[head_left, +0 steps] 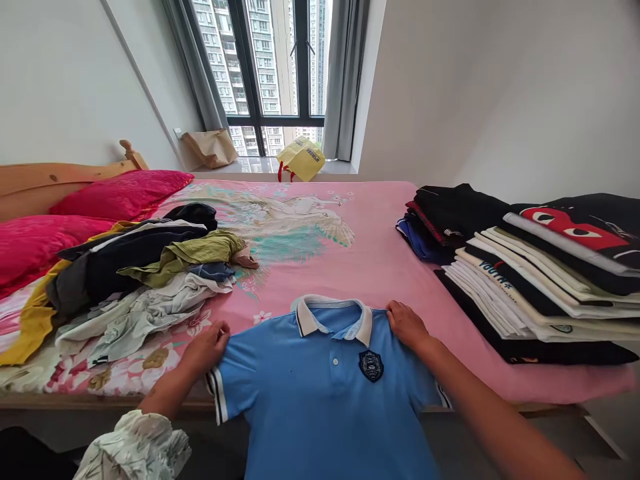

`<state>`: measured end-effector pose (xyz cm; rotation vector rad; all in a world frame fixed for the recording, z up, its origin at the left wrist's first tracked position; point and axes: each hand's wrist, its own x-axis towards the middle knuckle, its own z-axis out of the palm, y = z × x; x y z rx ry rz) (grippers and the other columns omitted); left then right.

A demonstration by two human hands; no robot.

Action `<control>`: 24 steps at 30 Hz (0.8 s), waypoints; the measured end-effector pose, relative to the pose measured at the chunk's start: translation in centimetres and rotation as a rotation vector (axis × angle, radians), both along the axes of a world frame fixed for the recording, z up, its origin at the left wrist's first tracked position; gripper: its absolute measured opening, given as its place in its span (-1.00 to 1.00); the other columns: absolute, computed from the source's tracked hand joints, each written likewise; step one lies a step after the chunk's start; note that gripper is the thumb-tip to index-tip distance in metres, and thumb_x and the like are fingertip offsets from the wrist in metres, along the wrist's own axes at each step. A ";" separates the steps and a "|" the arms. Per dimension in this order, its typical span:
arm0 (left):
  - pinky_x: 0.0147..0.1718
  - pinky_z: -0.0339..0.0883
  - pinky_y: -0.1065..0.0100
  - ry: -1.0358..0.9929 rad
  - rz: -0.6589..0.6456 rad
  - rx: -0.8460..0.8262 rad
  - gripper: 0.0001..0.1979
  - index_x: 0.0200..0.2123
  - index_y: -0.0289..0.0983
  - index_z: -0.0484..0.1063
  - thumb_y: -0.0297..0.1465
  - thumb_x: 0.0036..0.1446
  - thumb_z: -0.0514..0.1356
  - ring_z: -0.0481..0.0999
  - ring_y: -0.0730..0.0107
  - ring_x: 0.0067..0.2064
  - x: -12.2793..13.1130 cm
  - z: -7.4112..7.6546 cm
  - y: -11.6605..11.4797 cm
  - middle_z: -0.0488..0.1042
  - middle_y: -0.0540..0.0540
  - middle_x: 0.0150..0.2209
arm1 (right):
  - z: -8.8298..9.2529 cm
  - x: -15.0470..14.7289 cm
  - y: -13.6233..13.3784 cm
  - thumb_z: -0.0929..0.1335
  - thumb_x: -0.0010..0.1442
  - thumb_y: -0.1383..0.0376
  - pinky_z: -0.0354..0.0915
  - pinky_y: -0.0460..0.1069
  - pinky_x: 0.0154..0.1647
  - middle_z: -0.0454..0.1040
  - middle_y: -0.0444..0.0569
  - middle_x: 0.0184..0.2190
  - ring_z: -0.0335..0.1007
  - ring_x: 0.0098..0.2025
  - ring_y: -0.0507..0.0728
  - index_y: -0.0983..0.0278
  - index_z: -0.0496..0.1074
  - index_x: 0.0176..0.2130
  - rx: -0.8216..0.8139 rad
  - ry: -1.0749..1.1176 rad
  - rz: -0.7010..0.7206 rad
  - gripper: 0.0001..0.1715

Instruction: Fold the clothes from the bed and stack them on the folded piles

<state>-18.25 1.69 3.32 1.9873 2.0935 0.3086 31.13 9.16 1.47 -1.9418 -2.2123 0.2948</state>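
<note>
Bedroom w/ white walls, tall window at the far end, towers showing outside. A bed in a pink bird-print sheet is filling most of the room.

At the near edge, a blue polo shirt is lying front up, collar pointing toward the window and the lower part hanging off the bed toward the person. It's light blue w/ a white collar edged in a dark stripe, a dark crest badge on the chest, white buttons down the placket, and white cuffs w/ dark stripes.

The person's left hand is gripping the shirt at its shoulder seam, fingers curled shut on the fabric. The right hand is doing the same at the other shoulder, knuckles up, fingers bent down and closed on the cloth. The shirt is stretching flat btwn them.

Counting: 1 polo, 2 hands on it. To the left, 1 loose heap of unfolded clothes is sprawling, w/ 2 magenta pillows sitting behind it. To the right, 2 folded stacks are sitting: a tall one of tees nearer, and a lower dark one farther back. On the sill, 2 bags are resting: a brown paper bag and a yellow bag.
</note>
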 end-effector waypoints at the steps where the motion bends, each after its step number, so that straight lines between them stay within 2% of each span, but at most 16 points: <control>1: -0.28 0.29 0.32 -0.006 0.003 0.001 -0.76 -0.31 -0.21 0.34 -0.27 0.15 -0.06 0.47 0.31 -0.31 -0.3 -0.1 0.0 0.47 -0.05 -0.36 | -0.1 0.0 0.1 0.15 0.21 0.39 0.14 -0.03 -0.13 0.42 0.05 -0.16 0.29 -0.11 0.13 0.29 0.34 -0.17 -0.005 0.003 0.001 -0.75; 4: -0.12 0.27 0.26 -0.042 -0.105 0.032 -0.68 -0.24 -0.21 0.43 -0.19 0.16 -0.02 0.46 0.23 -0.16 0.8 0.0 0.8 0.50 -0.11 -0.23 | -0.1 -0.7 0.3 0.21 0.16 0.40 0.12 -0.04 -0.08 0.40 0.00 -0.11 0.25 -0.05 0.13 0.24 0.34 -0.12 -0.006 -0.004 0.073 -0.72; 6: -0.01 0.20 0.21 -0.077 -0.172 0.046 -0.64 -0.09 -0.19 0.42 -0.20 0.15 -0.01 0.41 0.18 -0.02 3.2 0.2 2.1 0.48 -0.15 -0.08 | 0.0 -1.6 0.6 0.22 0.16 0.37 0.10 -0.04 -0.06 0.40 0.00 -0.11 0.24 -0.04 0.14 0.24 0.34 -0.13 0.004 -0.022 0.132 -0.75; 8: 0.03 0.17 0.19 -0.103 -0.210 0.013 -0.61 -0.01 -0.18 0.39 -0.23 0.12 0.04 0.36 0.15 0.06 6.0 0.2 3.6 0.44 -0.17 0.01 | -0.2 -2.3 0.9 0.20 0.20 0.35 0.10 -0.04 -0.06 0.41 0.02 -0.13 0.25 -0.05 0.14 0.26 0.34 -0.16 0.012 -0.037 0.156 -0.79; 11: -0.11 0.24 0.26 -0.131 -0.227 -0.061 -0.71 -0.15 -0.19 0.44 -0.28 0.04 0.11 0.45 0.19 -0.09 8.8 -0.1 5.6 0.51 -0.12 -0.13 | -0.7 -2.5 1.4 0.15 0.27 0.33 0.12 -0.04 -0.14 0.43 0.02 -0.17 0.30 -0.11 0.12 0.27 0.31 -0.16 0.021 -0.042 0.124 -0.78; 14: -0.26 0.26 0.37 -0.165 -0.197 -0.088 -0.80 -0.29 -0.20 0.42 -0.29 0.06 0.06 0.48 0.32 -0.26 9.3 -0.7 6.5 0.53 -0.03 -0.30 | -1.4 -2.2 1.6 0.12 0.30 0.31 0.11 -0.04 -0.17 0.44 0.01 -0.17 0.32 -0.11 0.12 0.26 0.29 -0.15 0.038 -0.038 0.084 -0.78; 20: -0.31 0.24 0.38 -0.167 -0.044 -0.026 -0.86 -0.30 -0.21 0.33 -0.37 0.05 0.04 0.44 0.35 -0.30 8.9 -1.7 6.5 0.46 -0.01 -0.35 | -2.2 -2.8 2.3 0.15 0.29 0.28 0.13 -0.01 -0.25 0.46 0.03 -0.21 0.37 -0.17 0.16 0.24 0.29 -0.16 0.053 0.002 -0.009 -0.80; 24: -0.27 0.27 0.36 -0.152 0.034 0.044 -0.80 -0.23 -0.21 0.34 -0.42 0.01 0.07 0.46 0.33 -0.25 9.7 -2.0 6.7 0.47 -0.05 -0.28 | -2.4 -3.0 2.5 0.18 0.24 0.29 0.17 0.01 -0.25 0.46 0.04 -0.22 0.36 -0.16 0.20 0.24 0.30 -0.17 0.083 0.071 -0.071 -0.82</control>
